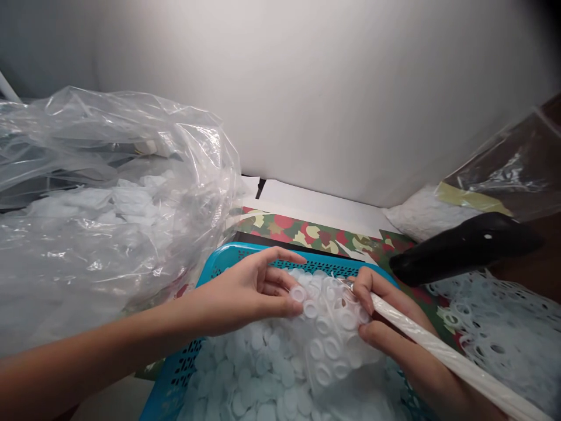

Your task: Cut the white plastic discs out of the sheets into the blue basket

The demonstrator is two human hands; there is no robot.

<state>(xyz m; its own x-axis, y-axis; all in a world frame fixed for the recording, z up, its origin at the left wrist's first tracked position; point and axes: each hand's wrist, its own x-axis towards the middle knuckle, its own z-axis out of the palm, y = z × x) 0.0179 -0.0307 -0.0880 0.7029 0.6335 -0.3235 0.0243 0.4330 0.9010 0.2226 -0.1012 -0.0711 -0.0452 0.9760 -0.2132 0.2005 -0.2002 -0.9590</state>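
Observation:
A translucent plastic sheet of round ring-shaped pieces (323,345) is held up over a blue perforated basket (219,257). My left hand (249,289) pinches the sheet's left edge between thumb and fingers, with the index finger stretched out above. On the right side, my right hand (385,310) is closed at the sheet's edge. A white, spiral-wrapped rod (416,336) with a small metal tip runs through that hand, its tip at the sheet's upper right. Many loose white discs (258,374) fill the basket below.
At left stands a large clear plastic bag (184,228) with white pieces inside. A black elongated object (464,245) juts in at right, above a heap of punched-out translucent sheets (508,339). Patterned camouflage paper (302,230) lies behind the basket, before a white wall (315,88).

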